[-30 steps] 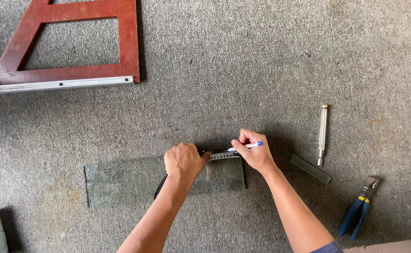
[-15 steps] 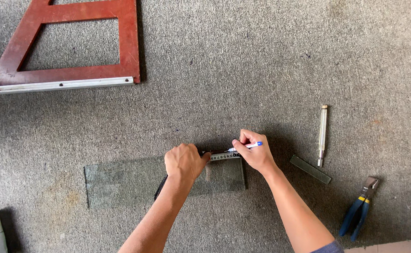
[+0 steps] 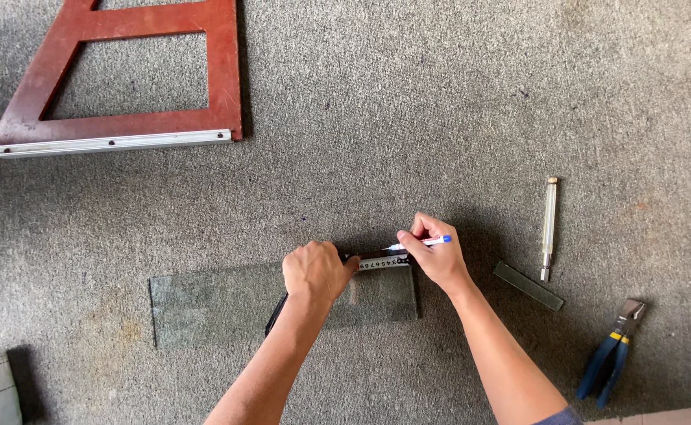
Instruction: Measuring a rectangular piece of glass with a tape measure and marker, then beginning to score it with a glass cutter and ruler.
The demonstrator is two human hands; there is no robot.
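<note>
Marking stage only: left hand closed, pinning ruler flat on glass pane on carpeted worktop, right hand pinching pen at pane's edge; glass cutter untouched, pane uncut.

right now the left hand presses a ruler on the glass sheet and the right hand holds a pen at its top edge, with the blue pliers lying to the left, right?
Not quite: the blue pliers lie to the right, as the head view shows. The rest holds: left hand presses the ruler on the glass sheet, right hand holds the pen.
</note>
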